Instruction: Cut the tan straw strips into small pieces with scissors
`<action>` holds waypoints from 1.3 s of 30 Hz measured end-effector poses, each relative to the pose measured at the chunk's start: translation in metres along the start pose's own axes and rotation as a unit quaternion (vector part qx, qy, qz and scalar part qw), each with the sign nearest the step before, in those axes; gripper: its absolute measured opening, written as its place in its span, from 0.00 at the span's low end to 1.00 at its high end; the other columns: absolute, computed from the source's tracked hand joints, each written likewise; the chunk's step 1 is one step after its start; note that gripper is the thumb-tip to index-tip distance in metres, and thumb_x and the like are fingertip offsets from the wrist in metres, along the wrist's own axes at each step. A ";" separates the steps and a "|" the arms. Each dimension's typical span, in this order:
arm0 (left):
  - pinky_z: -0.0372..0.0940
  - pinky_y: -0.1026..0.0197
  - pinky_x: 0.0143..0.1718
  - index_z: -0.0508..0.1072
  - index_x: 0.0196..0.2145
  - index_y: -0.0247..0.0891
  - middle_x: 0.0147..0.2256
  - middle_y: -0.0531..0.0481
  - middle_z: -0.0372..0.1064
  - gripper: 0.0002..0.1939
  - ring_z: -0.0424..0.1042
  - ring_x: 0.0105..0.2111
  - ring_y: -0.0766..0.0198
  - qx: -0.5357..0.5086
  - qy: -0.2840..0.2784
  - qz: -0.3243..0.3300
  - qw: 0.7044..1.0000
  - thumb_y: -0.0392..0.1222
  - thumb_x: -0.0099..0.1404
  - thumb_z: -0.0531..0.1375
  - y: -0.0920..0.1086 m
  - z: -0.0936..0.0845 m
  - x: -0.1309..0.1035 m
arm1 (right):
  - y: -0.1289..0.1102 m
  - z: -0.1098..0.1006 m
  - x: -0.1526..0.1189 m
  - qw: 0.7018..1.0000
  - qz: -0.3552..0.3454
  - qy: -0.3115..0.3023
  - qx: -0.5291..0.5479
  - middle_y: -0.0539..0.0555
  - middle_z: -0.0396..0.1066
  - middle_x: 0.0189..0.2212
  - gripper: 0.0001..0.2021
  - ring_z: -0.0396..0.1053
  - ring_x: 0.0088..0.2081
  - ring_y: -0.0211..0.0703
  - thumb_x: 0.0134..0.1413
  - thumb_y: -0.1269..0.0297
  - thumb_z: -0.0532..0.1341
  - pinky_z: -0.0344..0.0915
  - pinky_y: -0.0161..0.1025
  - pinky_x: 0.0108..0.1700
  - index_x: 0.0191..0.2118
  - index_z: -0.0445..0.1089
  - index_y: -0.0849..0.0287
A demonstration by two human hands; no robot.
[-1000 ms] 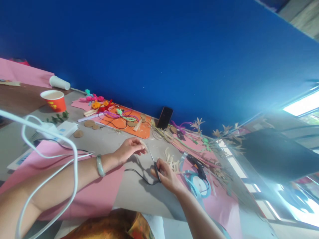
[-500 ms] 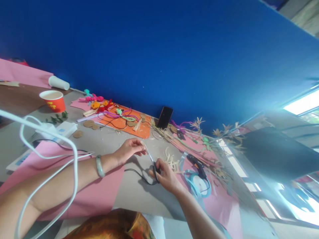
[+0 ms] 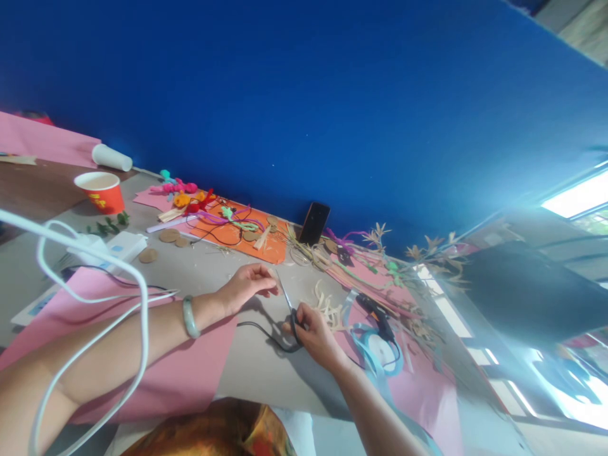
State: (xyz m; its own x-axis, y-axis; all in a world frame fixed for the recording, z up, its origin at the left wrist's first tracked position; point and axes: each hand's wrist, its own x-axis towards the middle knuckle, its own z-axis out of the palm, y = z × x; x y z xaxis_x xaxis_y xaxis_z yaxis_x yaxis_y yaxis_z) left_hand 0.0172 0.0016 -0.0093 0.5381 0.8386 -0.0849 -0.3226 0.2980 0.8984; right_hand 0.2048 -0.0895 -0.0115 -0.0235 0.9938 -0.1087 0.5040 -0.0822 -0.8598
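My right hand (image 3: 313, 332) is wrapped round the dark handles of a pair of scissors (image 3: 285, 292). The metal blades point up and left, their tips just beside the fingers of my left hand (image 3: 253, 286). Those fingers are pinched together above the grey table; whatever they hold is too small or hidden to make out. A jade-coloured bangle (image 3: 190, 316) circles my left wrist. Pale curled strips (image 3: 327, 307) lie just right of the scissors, and a black cord (image 3: 266, 332) runs across the table below the blades.
A black phone (image 3: 314, 223) leans on the blue wall. Right of my hands lie a glue gun (image 3: 377, 313) and a roll of light-blue ribbon (image 3: 380, 351). Orange card (image 3: 266, 248) carries craft bits. A red paper cup (image 3: 102, 192) stands left; a white cable (image 3: 142, 329) loops across my left arm.
A pale bit at my left fingertips beside the blades no longer shows. The scissors have shifted only slightly, and the blades look narrower. Both hands stay almost in place.
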 end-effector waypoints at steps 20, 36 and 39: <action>0.64 0.62 0.34 0.69 0.28 0.35 0.31 0.44 0.75 0.09 0.73 0.31 0.63 0.060 -0.055 0.022 0.996 0.44 0.61 0.59 0.008 0.004 -0.006 | -0.023 -0.015 -0.004 0.998 0.010 -0.045 0.051 0.44 0.55 0.20 0.18 0.51 0.24 0.33 0.47 0.51 0.62 0.50 0.32 0.25 0.24 0.54 0.56; 0.65 0.60 0.36 0.71 0.30 0.33 0.30 0.46 0.73 0.09 0.72 0.32 0.63 0.121 -0.098 0.054 0.986 0.43 0.60 0.59 0.000 0.000 -0.003 | -0.020 -0.012 -0.006 0.999 -0.006 -0.040 -0.003 0.44 0.54 0.20 0.17 0.52 0.24 0.33 0.46 0.58 0.63 0.51 0.32 0.27 0.22 0.53 0.57; 0.64 0.61 0.36 0.70 0.30 0.33 0.29 0.47 0.73 0.08 0.72 0.32 0.64 0.118 -0.090 0.051 0.988 0.41 0.60 0.58 0.001 0.001 -0.004 | -0.019 -0.011 -0.006 0.999 -0.015 -0.034 -0.011 0.44 0.55 0.19 0.16 0.52 0.24 0.33 0.46 0.59 0.63 0.51 0.32 0.27 0.23 0.54 0.57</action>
State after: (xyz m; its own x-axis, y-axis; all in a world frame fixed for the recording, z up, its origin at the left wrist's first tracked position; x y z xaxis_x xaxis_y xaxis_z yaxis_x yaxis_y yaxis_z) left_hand 0.0155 -0.0014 -0.0077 0.6480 0.7584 0.0702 -0.2027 0.0829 0.9757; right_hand 0.2047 -0.0926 0.0113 -0.0969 0.9883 -0.1175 0.5210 -0.0503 -0.8521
